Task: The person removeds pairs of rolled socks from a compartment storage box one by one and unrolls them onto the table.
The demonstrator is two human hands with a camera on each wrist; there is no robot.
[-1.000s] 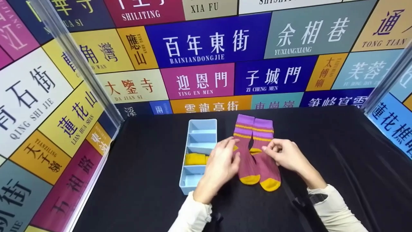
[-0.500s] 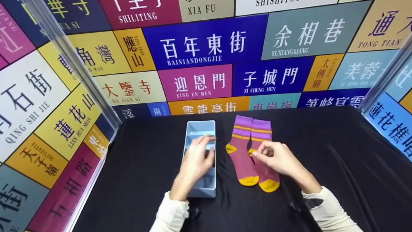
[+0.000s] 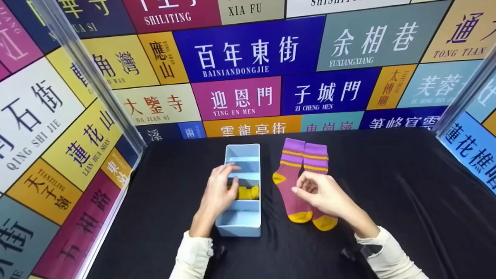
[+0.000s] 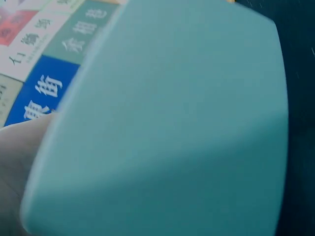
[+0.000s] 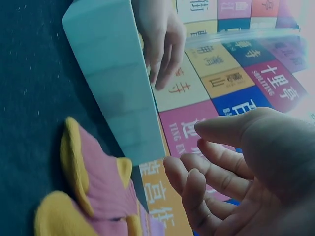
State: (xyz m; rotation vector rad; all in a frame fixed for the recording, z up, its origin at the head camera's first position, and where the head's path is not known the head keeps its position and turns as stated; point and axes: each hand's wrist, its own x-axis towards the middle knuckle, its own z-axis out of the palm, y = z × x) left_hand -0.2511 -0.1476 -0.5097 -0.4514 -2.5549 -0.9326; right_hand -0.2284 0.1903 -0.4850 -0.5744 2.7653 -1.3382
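Observation:
A light blue divided box [image 3: 240, 230] stands on the black cloth, with a folded yellow sock-like bundle [image 3: 248, 193] in one compartment. My left hand [image 3: 215, 193] is over the box's left side, fingers loosely bent, thumb close to the bundle; it grips nothing that I can see. The box's outer wall [image 4: 172, 98] fills most of the left wrist view. To the right lies a pair of purple-pink socks [image 3: 288, 186] with yellow heels, toes and stripes, laid flat side by side. Above them hovers my right hand [image 3: 325, 193], fingers loosely curled with nothing held, as the right wrist view confirms.
Black cloth [image 3: 391, 174] covers the table. Behind it rises a wall of coloured sign panels [image 3: 252, 54], with more panels along both sides. Clear upright edges [image 3: 97, 89] stand at the corners.
My left hand has moved left from the socks, across the box, to its left side, uncovering the yellow bundle. The right hand has shifted slightly left. The socks and box stay about where they were.

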